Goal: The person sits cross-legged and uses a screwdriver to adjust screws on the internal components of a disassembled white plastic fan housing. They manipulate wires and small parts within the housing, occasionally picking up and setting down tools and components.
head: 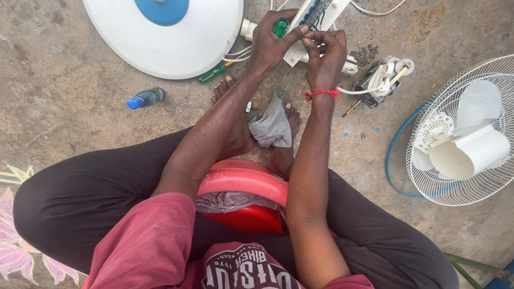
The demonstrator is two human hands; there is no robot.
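Both hands meet on a white switch housing (316,24) at the floor's far edge. The left hand (270,45) closes round a green-handled screwdriver (280,27), apparently to drive it; the right hand (325,56) pinches the housing's edge, seemingly to steady it. Nearby lie a grey rag (273,127), a second screwdriver (215,72) and a fan base (166,35).
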